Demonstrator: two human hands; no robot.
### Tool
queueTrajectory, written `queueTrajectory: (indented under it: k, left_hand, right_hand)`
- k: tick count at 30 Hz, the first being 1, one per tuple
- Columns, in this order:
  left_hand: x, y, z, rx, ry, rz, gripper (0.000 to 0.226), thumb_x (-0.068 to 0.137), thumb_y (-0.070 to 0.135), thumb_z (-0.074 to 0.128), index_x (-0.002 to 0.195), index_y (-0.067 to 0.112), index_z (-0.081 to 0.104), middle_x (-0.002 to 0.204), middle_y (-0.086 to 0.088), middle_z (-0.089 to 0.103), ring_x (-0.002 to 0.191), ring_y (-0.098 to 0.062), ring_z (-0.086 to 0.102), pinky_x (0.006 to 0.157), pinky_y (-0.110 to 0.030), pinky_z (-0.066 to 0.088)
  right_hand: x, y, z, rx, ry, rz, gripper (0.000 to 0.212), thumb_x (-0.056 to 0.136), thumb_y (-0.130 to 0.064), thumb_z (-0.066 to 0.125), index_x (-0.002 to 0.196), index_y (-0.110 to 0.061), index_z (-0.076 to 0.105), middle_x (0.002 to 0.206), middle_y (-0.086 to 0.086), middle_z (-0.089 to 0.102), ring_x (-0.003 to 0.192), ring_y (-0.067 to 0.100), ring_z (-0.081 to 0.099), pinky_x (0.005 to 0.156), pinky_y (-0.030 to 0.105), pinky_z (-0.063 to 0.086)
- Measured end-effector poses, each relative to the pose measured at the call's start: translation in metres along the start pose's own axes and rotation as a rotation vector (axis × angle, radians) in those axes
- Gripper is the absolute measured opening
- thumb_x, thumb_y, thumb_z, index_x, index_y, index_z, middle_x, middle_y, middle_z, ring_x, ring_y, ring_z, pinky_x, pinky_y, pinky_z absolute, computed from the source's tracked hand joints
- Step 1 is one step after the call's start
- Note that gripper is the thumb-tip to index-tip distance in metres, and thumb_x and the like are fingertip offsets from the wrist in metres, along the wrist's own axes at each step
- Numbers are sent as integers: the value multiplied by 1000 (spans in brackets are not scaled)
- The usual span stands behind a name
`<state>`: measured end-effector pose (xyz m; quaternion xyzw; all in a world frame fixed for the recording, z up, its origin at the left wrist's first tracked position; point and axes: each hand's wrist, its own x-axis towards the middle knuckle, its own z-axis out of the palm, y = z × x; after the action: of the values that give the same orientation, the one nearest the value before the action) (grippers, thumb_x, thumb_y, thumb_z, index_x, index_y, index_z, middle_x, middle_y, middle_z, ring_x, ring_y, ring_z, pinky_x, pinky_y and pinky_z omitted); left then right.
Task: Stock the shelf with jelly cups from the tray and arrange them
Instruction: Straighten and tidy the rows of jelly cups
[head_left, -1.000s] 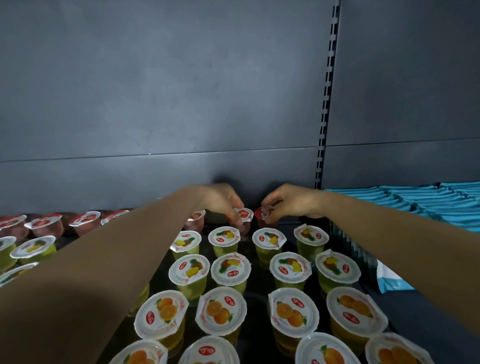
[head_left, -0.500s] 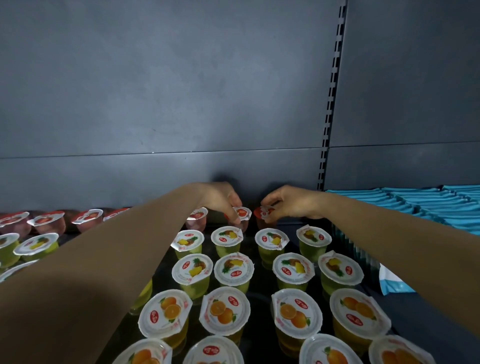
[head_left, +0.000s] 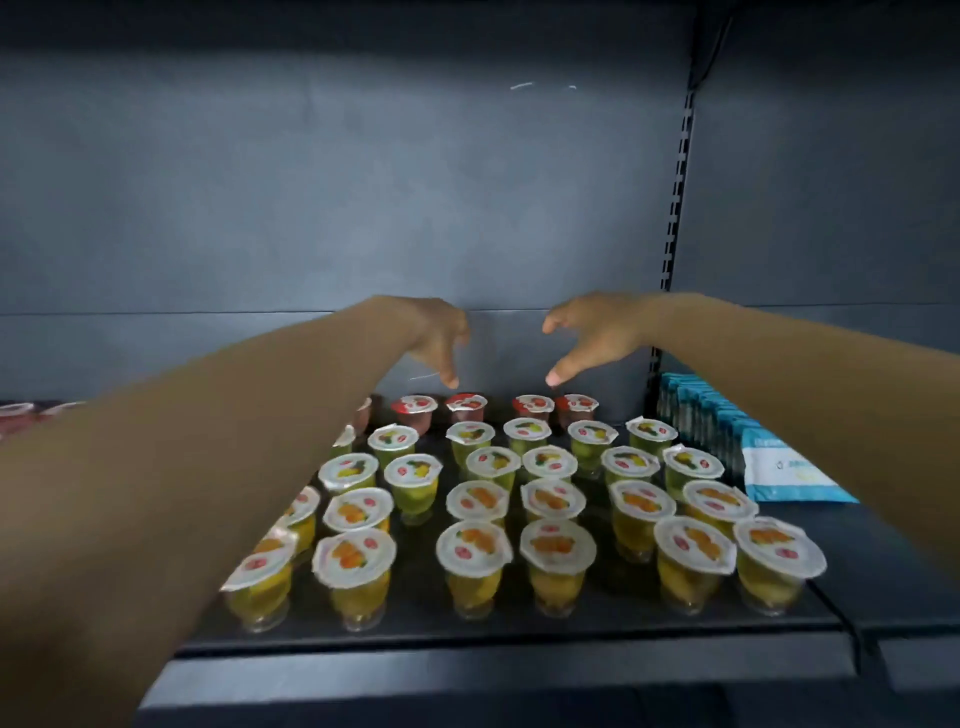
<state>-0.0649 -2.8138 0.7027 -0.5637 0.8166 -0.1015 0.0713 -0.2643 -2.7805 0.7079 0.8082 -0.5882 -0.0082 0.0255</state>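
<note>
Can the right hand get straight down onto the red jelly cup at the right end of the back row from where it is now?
Probably yes. The right hand hangs open above the back row, holding nothing, and the rightmost red cup sits just below and slightly right of its thumb, lid exposed. Only the neighbouring red cup stands close.

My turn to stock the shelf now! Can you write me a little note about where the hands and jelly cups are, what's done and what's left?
Left hand: raised over the back row, fingers loose, holding nothing.
Right hand: the same, empty, above the back row.
Red jelly cups stand along the back of the shelf, green jelly cups in the middle rows, orange jelly cups in front.
Done: the rows are filled and upright.
Left: the rows look a bit uneven, so probably straighten them. No tray shows here, so I can't tell if more cups wait.
</note>
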Motion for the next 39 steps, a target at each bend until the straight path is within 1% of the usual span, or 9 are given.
queueTrajectory:
  k: [6, 8, 11, 17, 18, 21, 30, 35, 39]
  left_hand:
    - [-140, -52, 20, -11, 29, -13, 72, 83, 41, 67, 144, 17, 34, 149, -5, 33, 136, -24, 33, 110, -35, 31]
    - [-186, -73, 30, -37, 30, -15, 71, 83, 42, 67, 142, 19, 36, 149, -3, 33, 134, -24, 35, 110, -38, 32]
    - [-249, -106, 41, -75, 22, -25, 68, 83, 44, 66, 141, 22, 37, 148, -1, 33, 129, -24, 42, 108, -40, 35]
    - [-346, -173, 47, -62, 10, -93, 64, 86, 42, 63, 141, 18, 40, 147, -2, 35, 134, -24, 35, 106, -36, 33]
    - [-357, -186, 48, -67, 13, -110, 63, 86, 42, 64, 140, 19, 41, 147, -2, 37, 133, -24, 36, 107, -37, 33]
    - [-383, -223, 54, -79, 8, -181, 66, 84, 44, 66, 140, 22, 40, 147, 0, 36, 134, -24, 35, 109, -41, 32]
    - [-451, -340, 92, -129, -8, -344, 65, 86, 42, 63, 142, 21, 38, 150, 1, 32, 137, -24, 32, 109, -39, 29]
    - [-470, -427, 115, -100, 5, -372, 64, 86, 42, 63, 141, 20, 40, 147, -2, 36, 134, -26, 35, 108, -40, 31]
    - [-484, -504, 132, -153, 35, -357, 63, 86, 42, 64, 140, 20, 40, 147, 0, 36, 135, -23, 34, 108, -39, 29]
  right_hand:
    - [-78, -134, 0, 13, 55, -2, 76, 80, -51, 68, 143, -23, 35, 151, 0, 32, 137, 22, 33, 112, 36, 30]
    - [-101, -180, 3, 26, 56, -15, 74, 81, -51, 67, 142, -24, 35, 150, -1, 34, 136, 23, 34, 111, 39, 31]
    - [-126, -244, 2, 26, 75, -45, 69, 85, -47, 65, 142, -22, 37, 148, 0, 37, 134, 23, 38, 107, 37, 35]
    - [-145, -345, -14, 34, 55, -108, 67, 87, -43, 64, 143, -20, 37, 147, 2, 38, 130, 23, 42, 96, 31, 39]
    - [-144, -358, -18, 33, 55, -118, 66, 88, -43, 63, 143, -19, 36, 148, 2, 38, 130, 23, 42, 94, 30, 38]
    - [-136, -396, -26, 13, 67, -162, 66, 88, -43, 63, 143, -19, 36, 147, 3, 38, 132, 23, 39, 101, 31, 34]
    - [-78, -517, -22, -17, 79, -307, 64, 86, -46, 64, 139, -20, 41, 144, 2, 43, 128, 22, 44, 104, 37, 41]
    - [-34, -593, -17, 20, 81, -296, 63, 86, -47, 64, 139, -22, 41, 145, 2, 42, 129, 22, 43, 104, 36, 39]
    - [1, -656, -21, 125, 99, -237, 62, 86, -46, 64, 139, -21, 42, 144, 2, 43, 129, 23, 44, 105, 37, 38]
